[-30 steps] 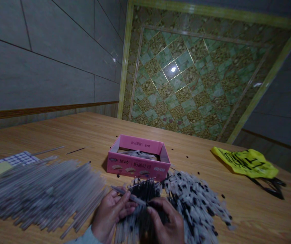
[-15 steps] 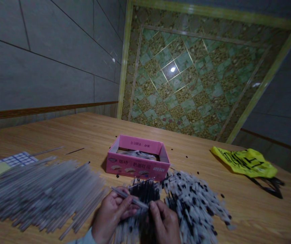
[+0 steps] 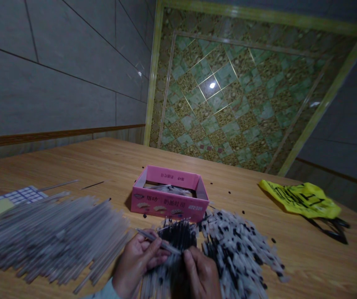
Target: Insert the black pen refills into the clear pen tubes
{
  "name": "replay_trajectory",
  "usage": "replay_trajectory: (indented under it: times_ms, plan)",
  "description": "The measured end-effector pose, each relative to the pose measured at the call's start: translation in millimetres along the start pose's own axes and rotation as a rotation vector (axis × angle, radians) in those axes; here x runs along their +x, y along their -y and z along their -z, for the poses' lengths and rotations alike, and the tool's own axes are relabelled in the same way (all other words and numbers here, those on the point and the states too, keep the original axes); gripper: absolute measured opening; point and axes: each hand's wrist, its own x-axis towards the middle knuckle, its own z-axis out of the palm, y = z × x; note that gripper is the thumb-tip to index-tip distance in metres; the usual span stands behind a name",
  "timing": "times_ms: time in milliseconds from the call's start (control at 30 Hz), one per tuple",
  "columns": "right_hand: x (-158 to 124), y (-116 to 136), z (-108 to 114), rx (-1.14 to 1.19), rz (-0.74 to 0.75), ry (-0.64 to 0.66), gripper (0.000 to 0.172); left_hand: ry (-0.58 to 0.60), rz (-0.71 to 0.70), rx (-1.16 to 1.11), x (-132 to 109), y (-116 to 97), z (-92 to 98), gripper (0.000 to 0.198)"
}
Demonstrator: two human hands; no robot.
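Tube (image 3: 154,238) slipping looks the chief risk: you're gripping something thin, and a skewed push at its right end could be twisting or bending it. A fall could be losing it among the dark sticks (image 3: 180,232) beneath. A straying right wrist might be scattering the loose pieces (image 3: 237,245) beside it.

Pose: your left hand (image 3: 139,259) is pinching the tube between thumb and fingers, palm partly upturned; your right hand (image 3: 201,270) is pinching its end, thumb nearest you, contents hidden. The tube is slanting down rightward, above the tabletop (image 3: 103,158), just nearer you than the pink box (image 3: 169,203).
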Motion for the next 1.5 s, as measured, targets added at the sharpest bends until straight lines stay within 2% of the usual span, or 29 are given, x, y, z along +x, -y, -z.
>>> replay_trajectory:
  times_ms: [133,300,433,500,567,667,733,800,900,967,1100,1233,1333,1500]
  plan:
    - [0,-3,3,-0.035,0.051,0.064,0.020,-0.003,0.006,-0.018,2,0,2.0,0.037]
    - [0,-6,5,-0.139,0.058,0.093,0.036,0.019,0.003,0.008,2,3,2.6,0.036]
    - [1,-4,5,-0.109,0.068,0.081,0.020,-0.013,0.004,0.013,3,3,3.0,0.036]
    - [2,-3,4,-0.131,0.099,0.092,0.023,-0.014,0.014,0.023,3,3,3.5,0.035]
    - [1,-2,4,-0.159,0.099,0.076,0.035,-0.005,0.020,0.030,4,3,3.9,0.036]
    - [1,0,4,-0.135,0.103,0.028,0.024,-0.005,0.017,0.028,5,4,4.3,0.036]
    - [1,0,5,-0.113,0.144,0.054,0.017,-0.009,0.010,0.027,5,5,4.5,0.036]
    - [1,0,6,-0.134,0.158,0.106,0.019,0.002,0.012,0.036,5,6,4.9,0.035]
    - [0,-2,5,-0.171,0.084,0.105,0.035,0.023,0.023,0.052,6,8,6.2,0.036]
    - [0,-2,3,-0.143,0.059,0.066,0.031,0.013,0.025,0.049,7,9,7.4,0.036]
    - [-1,0,0,-0.074,0.099,0.011,0.018,-0.011,0.036,0.041,9,9,9.5,0.035]
    - [-3,0,-2,-0.102,0.090,0.034,0.026,0.005,0.039,0.071,8,10,9.1,0.033]
    - [-4,-4,-5,-0.070,-0.009,0.074,0.038,0.025,0.013,0.092,7,10,7.4,0.034]
    - [-6,-14,-14,0.169,-0.198,0.122,0.046,0.034,-0.022,0.101,6,8,4.7,0.035]
